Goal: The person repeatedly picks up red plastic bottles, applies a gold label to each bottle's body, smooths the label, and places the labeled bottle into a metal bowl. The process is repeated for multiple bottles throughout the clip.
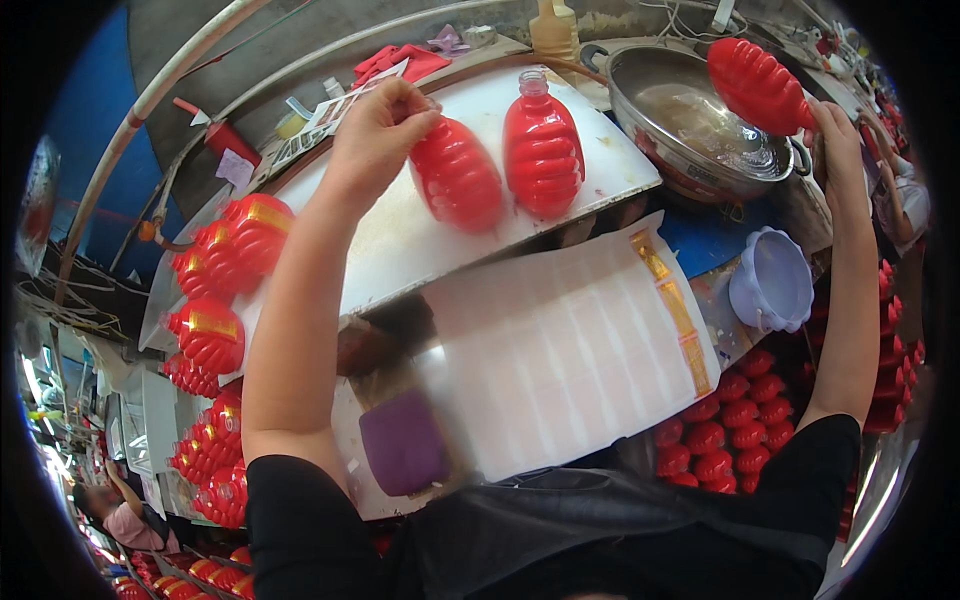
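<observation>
Left hand (385, 125): fingertips pinched together at the neck of the left bottle (455, 175), which slants down over the white board (400, 255); its outline is soft, so I cannot tell whether the base touches.
Right hand (838, 135): fingers closed about the narrow end of the right bottle (755, 85), its wide end held up over the pan (690, 175).
Pan: liquid (680, 105) inside; if the right bottle is wet, drips are best let fall here before it crosses to the board.
Board bottle (543, 150): just beside the left bottle, its clear neck uncapped; a careless swing could knock it, so the left hand should move outward and gently.
Grip: a neck hold leaves the ribbed sides untouched, though glossy plastic would probably slip if wet; a firmer pinch seems wise.
Sheet (560, 340): pale, with gold strips (672, 290) along its right edge, between board and body; better kept dry, so carry nothing dripping over it.
</observation>
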The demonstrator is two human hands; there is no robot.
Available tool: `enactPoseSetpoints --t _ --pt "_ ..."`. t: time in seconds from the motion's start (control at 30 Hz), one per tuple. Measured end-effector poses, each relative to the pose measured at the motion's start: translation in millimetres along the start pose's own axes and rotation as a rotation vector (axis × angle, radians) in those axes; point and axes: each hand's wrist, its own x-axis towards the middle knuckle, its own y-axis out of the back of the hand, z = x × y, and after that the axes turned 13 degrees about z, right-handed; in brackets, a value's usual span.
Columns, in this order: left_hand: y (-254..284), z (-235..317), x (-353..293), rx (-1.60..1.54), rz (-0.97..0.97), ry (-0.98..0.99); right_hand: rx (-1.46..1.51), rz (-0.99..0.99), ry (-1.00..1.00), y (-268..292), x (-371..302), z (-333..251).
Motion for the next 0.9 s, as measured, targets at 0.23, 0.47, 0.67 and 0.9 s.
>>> enactPoseSetpoints --t 0.23,0.47,0.67,0.9 --pt "-11.0 33.8 -57.7 0.37 0.277 -0.244 -0.087 -0.296 0.273 -12.6 -101.2 -88.9" --pt "-3.3 82.9 -222.6 0.368 0.069 -0.474 -0.062 -0.923 0.397 -92.1 -258.3 -123.1" --pt "7.2 79.9 -346.9 0.631 0.159 -0.291 -0.153 -1.341 0.356 -182.3 -368.0 -140.4" --pt "45.3 7.3 -356.9 0.402 0.447 0.036 0.034 -1.183 0.127 -244.0 -421.0 -125.5"
